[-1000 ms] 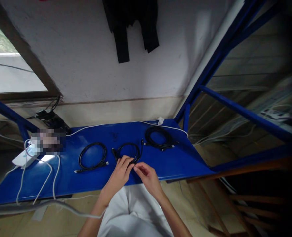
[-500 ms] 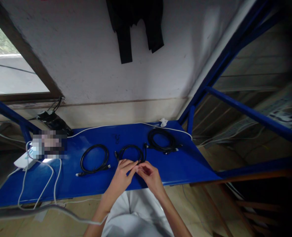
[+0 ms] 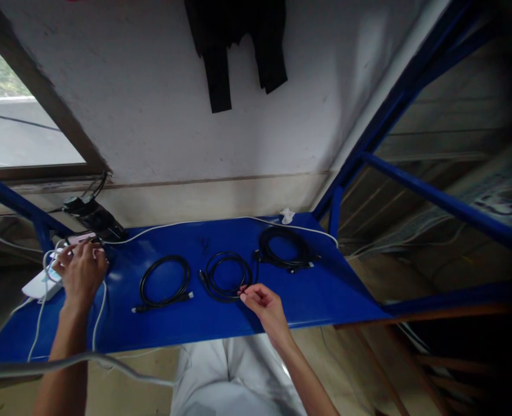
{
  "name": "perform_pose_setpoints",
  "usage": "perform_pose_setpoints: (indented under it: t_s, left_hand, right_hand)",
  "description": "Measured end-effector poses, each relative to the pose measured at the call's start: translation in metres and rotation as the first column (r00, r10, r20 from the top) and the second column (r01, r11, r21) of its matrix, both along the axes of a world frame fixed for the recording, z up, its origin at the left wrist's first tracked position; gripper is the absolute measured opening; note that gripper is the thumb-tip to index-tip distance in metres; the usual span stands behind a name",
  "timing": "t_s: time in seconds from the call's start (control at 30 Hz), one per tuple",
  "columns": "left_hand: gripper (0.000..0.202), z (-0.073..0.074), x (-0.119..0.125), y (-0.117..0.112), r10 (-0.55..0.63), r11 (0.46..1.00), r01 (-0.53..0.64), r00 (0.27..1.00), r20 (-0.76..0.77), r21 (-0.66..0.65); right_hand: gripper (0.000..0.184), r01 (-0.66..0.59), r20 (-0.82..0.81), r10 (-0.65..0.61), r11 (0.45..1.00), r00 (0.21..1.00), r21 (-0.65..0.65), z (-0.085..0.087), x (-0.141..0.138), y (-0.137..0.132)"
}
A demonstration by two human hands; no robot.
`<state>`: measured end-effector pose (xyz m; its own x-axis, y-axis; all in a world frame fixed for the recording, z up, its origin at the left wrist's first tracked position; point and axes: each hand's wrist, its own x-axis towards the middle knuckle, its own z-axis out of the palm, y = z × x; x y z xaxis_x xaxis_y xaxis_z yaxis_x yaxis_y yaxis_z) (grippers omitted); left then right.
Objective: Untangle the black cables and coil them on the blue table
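Black cable lay in a roughly round ring at the middle of the blue bench (image 3: 282,306); this middle cable coil (image 3: 215,277) was flat, with no plain long axis. One of its connectors (image 3: 201,276), at the left side, pointed away from the person and slightly left; the other (image 3: 256,254) reached away along the right side, close to a thicker black coil (image 3: 282,248).

The right hand (image 3: 265,306) was at the coil's near right edge, its fingers (image 3: 246,293) drawn into a narrow pinch on the cable there. The left hand (image 3: 82,268) was well apart, over the left end of the bench, its fingers bent down beside a white power strip (image 3: 37,287) and a pinkish flat object (image 3: 80,237). Whether those fingers gripped anything could not be told.

Between the hands lay another black cable coil (image 3: 164,280), one plug pointing left and the other right. The thicker coil's connectors pointed mostly right. A small dark mark (image 3: 204,245) beyond the middle coil was too blurred to read. Along the back ran a white cord (image 3: 186,223), passing just in front of a crumpled white scrap (image 3: 287,216).
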<state>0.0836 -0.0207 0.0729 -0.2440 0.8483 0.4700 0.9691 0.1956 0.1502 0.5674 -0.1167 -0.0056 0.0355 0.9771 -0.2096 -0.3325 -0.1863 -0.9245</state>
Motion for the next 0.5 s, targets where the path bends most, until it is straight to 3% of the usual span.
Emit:
perform_pose_setpoints:
  t_s: [0.1, 0.27, 0.5]
  left_hand:
    - [0.031, -0.002, -0.027, 0.008, -0.005, 0.999, 0.008, 0.996, -0.091, 0.040]
    - [0.039, -0.009, -0.050, 0.019, -0.020, 1.000, 0.017, 0.991, -0.132, -0.027]
    - [0.040, -0.014, -0.054, 0.020, -0.021, 1.000, 0.018, 0.982, -0.190, -0.016]
  right_hand:
    - [0.040, -0.003, -0.012, 0.003, 1.000, 1.000, -0.004, -0.003, 0.001, 0.001]
    - [0.039, -0.014, -0.021, 0.014, 1.000, 1.000, 0.007, -0.009, 0.003, 0.001]
    - [0.037, -0.029, -0.005, 0.029, 0.999, 1.000, 0.021, -0.021, 0.005, 0.003]
